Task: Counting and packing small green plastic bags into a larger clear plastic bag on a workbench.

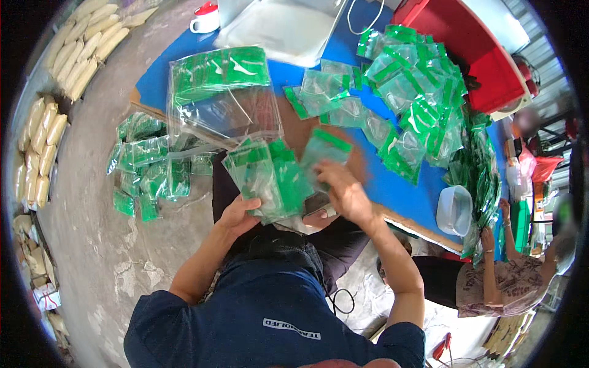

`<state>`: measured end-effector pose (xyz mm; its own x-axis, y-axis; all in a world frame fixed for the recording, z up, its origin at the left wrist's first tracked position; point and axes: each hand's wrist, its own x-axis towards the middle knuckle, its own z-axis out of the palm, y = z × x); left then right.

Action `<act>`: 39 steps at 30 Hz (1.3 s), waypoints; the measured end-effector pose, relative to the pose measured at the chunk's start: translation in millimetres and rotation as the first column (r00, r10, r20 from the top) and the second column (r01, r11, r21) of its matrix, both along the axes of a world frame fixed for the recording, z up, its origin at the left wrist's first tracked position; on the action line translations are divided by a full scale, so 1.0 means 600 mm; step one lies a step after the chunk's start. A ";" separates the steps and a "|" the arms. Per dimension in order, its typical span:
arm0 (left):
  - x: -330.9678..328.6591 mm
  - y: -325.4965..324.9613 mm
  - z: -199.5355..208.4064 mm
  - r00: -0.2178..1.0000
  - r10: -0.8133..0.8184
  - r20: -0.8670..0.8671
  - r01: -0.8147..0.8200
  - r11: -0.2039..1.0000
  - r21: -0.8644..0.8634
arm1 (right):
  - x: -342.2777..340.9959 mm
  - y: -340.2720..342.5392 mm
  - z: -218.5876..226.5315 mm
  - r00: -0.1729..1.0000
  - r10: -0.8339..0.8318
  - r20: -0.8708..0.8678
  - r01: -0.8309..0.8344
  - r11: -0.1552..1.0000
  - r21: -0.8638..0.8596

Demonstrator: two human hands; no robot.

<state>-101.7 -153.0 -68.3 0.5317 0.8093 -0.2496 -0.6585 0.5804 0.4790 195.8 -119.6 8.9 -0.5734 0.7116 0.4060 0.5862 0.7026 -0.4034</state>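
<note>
My left hand (240, 214) is closed on a fanned stack of clear plastic packets with green bands (261, 178), held in front of my lap at the table's near edge. Beside it, my right hand (345, 189) grips a single green-topped packet (327, 147), blurred by motion. What lies inside the packets is too small to make out. Beyond my left hand, a large clear plastic bag (224, 113) lies at the table edge with rows of green-topped packets (221, 70) in it.
Loose packets (411, 92) are heaped on the blue table (392, 190). Behind stand a red bin (445, 30), a white tray (279, 30) and a lidded mug (205, 19). A clear tub (454, 210) sits by a co-worker (503, 282). Filled bags (147, 168) lie at left.
</note>
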 end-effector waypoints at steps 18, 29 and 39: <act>-0.007 -0.023 -0.067 0.963 -0.017 0.269 0.052 0.991 -0.124 | -0.029 0.019 0.010 0.878 -0.399 0.266 0.375 0.917 0.136; 0.053 -0.011 -0.025 0.985 0.106 0.135 -0.085 0.984 -0.157 | -0.002 0.008 -0.008 0.909 -0.417 -0.025 0.415 0.909 -0.042; 0.035 -0.016 0.045 0.989 0.139 -0.057 -0.137 0.990 0.032 | 0.008 -0.056 0.066 0.711 -0.667 -0.222 0.620 0.744 -0.251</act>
<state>-80.8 -162.5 -41.2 0.3991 0.8812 -0.2533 -0.7014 0.4714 0.5347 200.6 -153.0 48.5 0.1683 0.9284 0.3313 0.7180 0.1148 -0.6865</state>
